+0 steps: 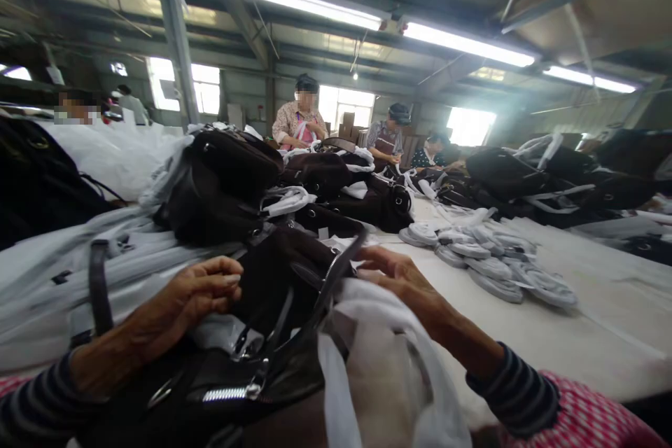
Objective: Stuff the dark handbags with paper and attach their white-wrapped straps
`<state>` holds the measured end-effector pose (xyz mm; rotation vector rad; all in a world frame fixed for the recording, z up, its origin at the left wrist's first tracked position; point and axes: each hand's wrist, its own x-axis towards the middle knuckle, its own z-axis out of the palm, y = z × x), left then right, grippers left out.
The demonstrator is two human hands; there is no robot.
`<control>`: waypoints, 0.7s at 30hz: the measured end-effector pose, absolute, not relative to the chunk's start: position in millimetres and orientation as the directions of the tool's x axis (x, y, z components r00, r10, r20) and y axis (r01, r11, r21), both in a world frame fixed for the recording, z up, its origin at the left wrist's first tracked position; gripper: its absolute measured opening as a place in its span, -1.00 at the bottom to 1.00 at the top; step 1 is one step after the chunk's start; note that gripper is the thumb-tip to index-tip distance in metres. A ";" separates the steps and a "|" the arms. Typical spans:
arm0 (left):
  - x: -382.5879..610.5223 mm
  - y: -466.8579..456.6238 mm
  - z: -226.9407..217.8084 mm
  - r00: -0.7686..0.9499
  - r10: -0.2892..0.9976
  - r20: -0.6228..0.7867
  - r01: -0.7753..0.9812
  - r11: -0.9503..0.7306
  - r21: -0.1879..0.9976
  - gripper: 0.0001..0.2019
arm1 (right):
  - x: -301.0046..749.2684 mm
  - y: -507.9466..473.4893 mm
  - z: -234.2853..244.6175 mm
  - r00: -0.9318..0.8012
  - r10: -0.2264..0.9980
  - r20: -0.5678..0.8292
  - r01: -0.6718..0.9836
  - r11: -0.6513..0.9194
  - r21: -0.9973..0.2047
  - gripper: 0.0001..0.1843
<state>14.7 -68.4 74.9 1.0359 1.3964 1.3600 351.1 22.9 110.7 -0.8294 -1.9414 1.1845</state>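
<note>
A black fabric bag (278,259) with silver zips and rings lies in front of me, its top edge raised. My left hand (202,290) is at the bag's left side, with bent fingers and thumb drawn together at the dark fabric. On the other side, my right hand (396,280) reaches toward the zipped edge (333,269). Its fingers are stretched and a little apart, with the tips at that edge and partly hidden. White wrapping (388,301) curves over the near right part of the bag. A metal zip (228,393) shows at the front.
More black bags (225,175) are piled ahead. Several white-wrapped coiled straps (493,259) lie on the pale table (572,339) at right. Wrapped lengths (68,280) cover the left side. Co-workers stand across the table, one in a patterned top (288,122).
</note>
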 end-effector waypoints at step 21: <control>127.9 -132.9 91.2 0.826 0.483 0.290 0.548 -0.808 -0.217 -0.58 | 387.5 -21.3 60.9 -0.653 0.750 0.105 0.262 0.353 -0.898 -0.56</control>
